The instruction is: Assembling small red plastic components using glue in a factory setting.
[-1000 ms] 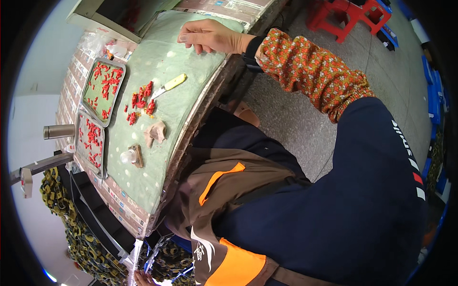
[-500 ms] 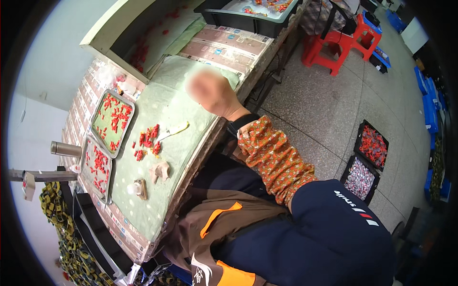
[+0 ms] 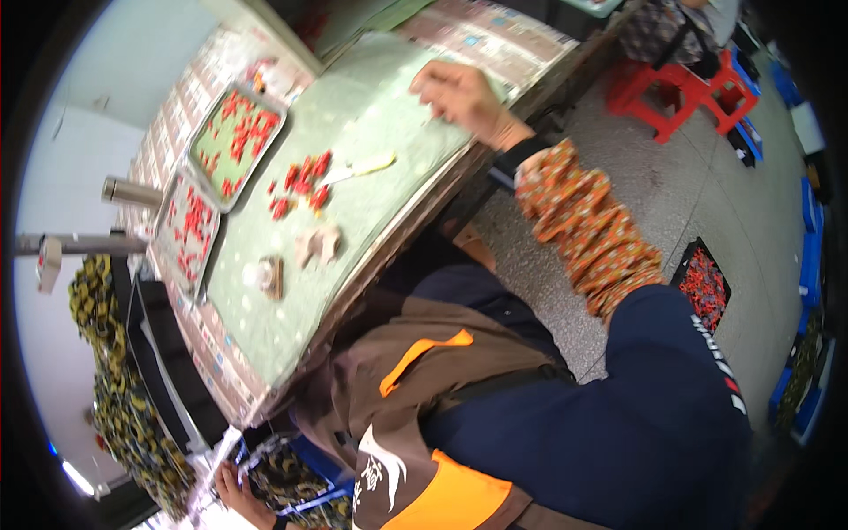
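Observation:
My right hand [image 3: 464, 99], in an orange patterned oversleeve [image 3: 590, 225], is over the far right part of the green mat [image 3: 353, 110]. Its fingers are loosely bent and apart, with nothing visible in them. At the lower left, my left hand [image 3: 240, 499] is beside the table corner, fingers spread, close to a blue crate [image 3: 309, 455] of dark and yellowish pieces. Small red pieces [image 3: 305, 174] lie heaped on the mat, beside a slim tool with a yellow-green handle [image 3: 375, 162]. Nearer are a crumpled beige piece [image 3: 318, 246] and a small white-topped container [image 3: 262, 276].
Two metal trays [image 3: 234, 146] of red pieces and a steel flask [image 3: 132, 192] stand at the left. A long heap of dark and yellow pieces [image 3: 124, 389] lies beyond the table edge. Red stools [image 3: 658, 97] and a black tray of red pieces [image 3: 704, 284] are on the floor.
My view has shifted, so the table lies higher and further right in it. My left hand has come into sight at the lower left. My right hand remains over the mat's far right part.

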The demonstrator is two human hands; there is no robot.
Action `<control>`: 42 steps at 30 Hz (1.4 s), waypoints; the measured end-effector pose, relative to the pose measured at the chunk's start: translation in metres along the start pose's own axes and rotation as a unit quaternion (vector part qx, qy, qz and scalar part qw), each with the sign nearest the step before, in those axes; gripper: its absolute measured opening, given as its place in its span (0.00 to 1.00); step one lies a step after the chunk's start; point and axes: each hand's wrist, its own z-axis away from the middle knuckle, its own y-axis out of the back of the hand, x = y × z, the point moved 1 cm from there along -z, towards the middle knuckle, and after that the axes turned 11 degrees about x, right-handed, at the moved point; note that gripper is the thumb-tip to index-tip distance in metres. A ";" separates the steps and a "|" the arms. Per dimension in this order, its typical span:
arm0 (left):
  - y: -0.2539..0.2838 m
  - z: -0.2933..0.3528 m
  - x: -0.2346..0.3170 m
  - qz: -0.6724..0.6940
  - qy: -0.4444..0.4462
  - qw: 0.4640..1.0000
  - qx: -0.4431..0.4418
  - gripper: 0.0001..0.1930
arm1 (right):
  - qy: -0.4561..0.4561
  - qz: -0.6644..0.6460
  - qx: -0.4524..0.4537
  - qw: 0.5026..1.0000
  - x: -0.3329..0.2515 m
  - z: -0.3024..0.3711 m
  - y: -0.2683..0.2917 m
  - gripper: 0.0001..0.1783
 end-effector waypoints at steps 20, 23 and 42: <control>0.019 0.069 -0.093 0.081 0.060 0.993 0.061 0.09 | -0.057 -0.008 0.024 0.998 -0.010 0.006 -0.007 0.13; -0.001 0.103 -0.036 0.047 0.043 0.997 0.046 0.10 | -0.069 0.001 0.040 0.997 -0.010 0.004 -0.003 0.12; -0.092 0.126 0.044 -0.014 -0.323 0.942 0.094 0.11 | -0.095 0.052 0.045 0.993 -0.014 0.004 -0.021 0.07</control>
